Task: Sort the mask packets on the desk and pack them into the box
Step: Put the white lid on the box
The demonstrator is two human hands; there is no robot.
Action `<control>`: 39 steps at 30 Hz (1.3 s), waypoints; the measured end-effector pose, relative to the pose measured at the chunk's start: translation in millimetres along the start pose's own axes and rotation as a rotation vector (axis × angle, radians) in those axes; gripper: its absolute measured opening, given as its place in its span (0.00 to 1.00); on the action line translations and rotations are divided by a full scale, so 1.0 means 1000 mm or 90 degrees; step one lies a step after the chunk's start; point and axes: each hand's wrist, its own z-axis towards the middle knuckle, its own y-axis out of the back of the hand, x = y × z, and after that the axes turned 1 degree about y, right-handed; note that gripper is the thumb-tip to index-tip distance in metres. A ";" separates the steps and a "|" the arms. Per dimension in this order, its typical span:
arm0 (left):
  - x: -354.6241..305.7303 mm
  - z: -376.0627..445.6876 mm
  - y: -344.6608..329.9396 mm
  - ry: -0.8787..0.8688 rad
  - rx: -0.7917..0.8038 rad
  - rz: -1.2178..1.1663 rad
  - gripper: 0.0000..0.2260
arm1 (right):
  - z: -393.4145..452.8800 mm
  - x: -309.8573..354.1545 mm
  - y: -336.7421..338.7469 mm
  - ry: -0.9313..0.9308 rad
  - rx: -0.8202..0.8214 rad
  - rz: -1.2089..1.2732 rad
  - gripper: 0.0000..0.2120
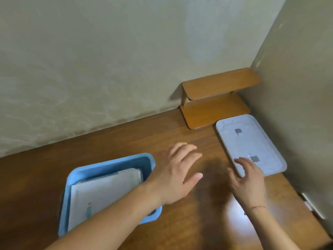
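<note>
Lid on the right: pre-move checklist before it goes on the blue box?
1. Packets inside blue box: ok, white stack lies in it.
2. Stack below rim: cannot tell.
3. Loose packets left on desk: ok, none visible.
4. Lid reachable: ok, right hand at its near edge, fingers spread.
5. Lid gripped: not ok, no fingers curled round it.
6. Left hand free: ok, open, holding nothing.
</note>
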 end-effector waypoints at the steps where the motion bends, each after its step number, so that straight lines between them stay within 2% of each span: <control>1: -0.008 0.020 -0.009 0.003 0.074 0.009 0.23 | 0.015 -0.017 0.002 -0.046 -0.025 -0.019 0.16; 5: -0.030 0.098 -0.048 0.067 0.316 -0.013 0.29 | 0.061 -0.066 0.010 -0.255 -0.114 -0.007 0.25; 7: -0.033 0.134 -0.066 0.144 0.362 -0.104 0.30 | 0.066 -0.085 0.010 -0.327 -0.112 0.013 0.28; 9: -0.028 0.165 -0.086 0.246 0.318 -0.220 0.30 | 0.067 -0.102 0.009 -0.351 -0.102 0.005 0.32; 12: -0.020 0.199 -0.108 0.454 0.174 -0.505 0.26 | 0.068 -0.123 0.012 -0.387 -0.059 -0.027 0.36; 15: -0.024 0.216 -0.118 0.602 0.066 -0.759 0.12 | 0.070 -0.135 0.017 -0.398 0.012 -0.013 0.27; 17: -0.026 0.220 -0.118 0.659 0.057 -0.846 0.14 | 0.067 -0.137 0.022 -0.378 0.020 0.021 0.28; 19: -0.024 0.218 -0.115 0.691 0.077 -0.879 0.12 | 0.062 -0.132 0.033 -0.369 -0.017 0.077 0.27; 21: -0.019 0.212 -0.105 0.719 0.097 -0.862 0.13 | 0.058 -0.125 0.047 -0.350 -0.046 0.129 0.19; 23: -0.010 0.202 -0.091 0.703 0.140 -0.779 0.17 | 0.057 -0.115 0.058 -0.332 -0.051 0.202 0.18; 25: 0.003 0.189 -0.071 0.653 0.166 -0.685 0.21 | 0.057 -0.099 0.067 -0.316 -0.011 0.327 0.18; 28: 0.030 0.156 -0.021 0.592 0.168 -0.605 0.22 | 0.061 -0.061 0.081 -0.234 0.036 0.414 0.20; 30: 0.050 0.118 0.022 0.593 0.151 -0.652 0.25 | 0.063 -0.026 0.078 -0.131 0.069 0.460 0.21; 33: 0.079 0.058 0.073 0.607 0.126 -0.758 0.38 | 0.055 0.026 0.061 0.038 0.088 0.506 0.21; 35: 0.100 0.009 0.104 0.621 0.084 -0.832 0.43 | 0.036 0.067 0.043 0.130 0.100 0.543 0.20; 37: 0.115 -0.040 0.128 0.635 0.028 -0.907 0.42 | 0.011 0.105 0.028 0.206 0.130 0.585 0.22; 39: 0.126 -0.083 0.142 0.637 -0.031 -0.966 0.35 | -0.015 0.130 0.014 0.291 0.176 0.612 0.22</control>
